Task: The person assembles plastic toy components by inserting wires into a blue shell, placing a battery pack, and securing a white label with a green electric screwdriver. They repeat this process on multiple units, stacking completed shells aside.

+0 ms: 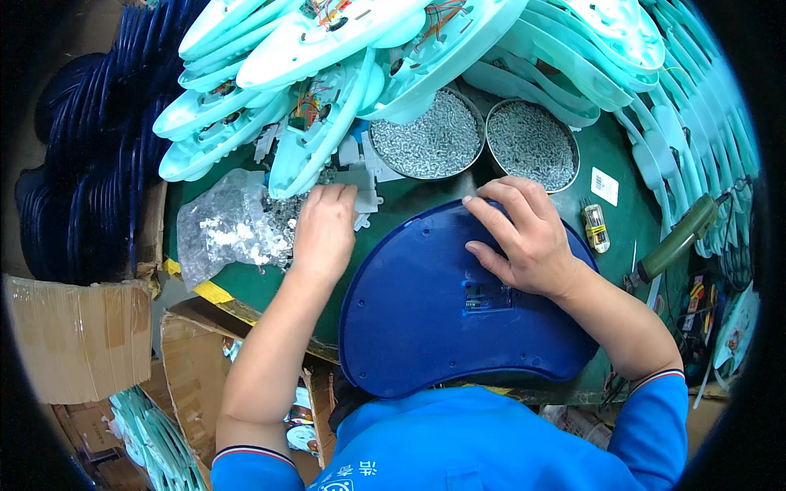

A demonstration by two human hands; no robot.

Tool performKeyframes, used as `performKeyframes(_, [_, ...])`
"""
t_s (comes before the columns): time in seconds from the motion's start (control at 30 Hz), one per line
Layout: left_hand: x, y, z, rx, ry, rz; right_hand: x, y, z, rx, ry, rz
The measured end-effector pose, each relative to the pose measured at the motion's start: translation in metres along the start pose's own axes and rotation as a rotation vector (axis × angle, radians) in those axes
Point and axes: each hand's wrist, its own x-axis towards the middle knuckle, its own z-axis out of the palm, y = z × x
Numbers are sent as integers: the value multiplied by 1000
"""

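A dark blue curved plastic panel (409, 311) lies on the table in front of me, with a small rectangular opening at its middle and several holes near its rim. My right hand (528, 241) rests over the panel's far right part, fingers apart, the foremost fingertip at its far edge. To the left, my left hand (323, 233) is bent down beside a heap of small dark parts (282, 211), its fingers close together. What those fingertips hold, if anything, is hidden. Near them lie flat grey plastic pieces (359, 184) and a clear bag (217, 229) with small white parts.
Two round tubs of small metal screws, a left one (430, 135) and a right one (532, 147), stand beyond the panel. Turquoise shells (327, 57) with wires are piled behind. A green-handled electric screwdriver (679, 237) lies at right. Dark blue panels (90, 188) and cardboard boxes (78, 335) stand left.
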Motion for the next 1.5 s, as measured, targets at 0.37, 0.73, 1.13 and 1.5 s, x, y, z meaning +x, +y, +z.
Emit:
performKeyframes(0.37, [-27, 109, -67, -866, -182, 18, -30, -30, -37, 1017, -199, 681])
performKeyframes(0.73, [-47, 119, -18, -650, -15, 305, -43, -42, -44, 1043, -298, 1032])
performKeyframes(1.13, [-44, 131, -23, -395, 18, 657, -87, -54, -42, -33, -257, 108])
performKeyframes(1.5, [79, 157, 3, -450, 198, 556, -114, -6, -76, -83, 310, 475])
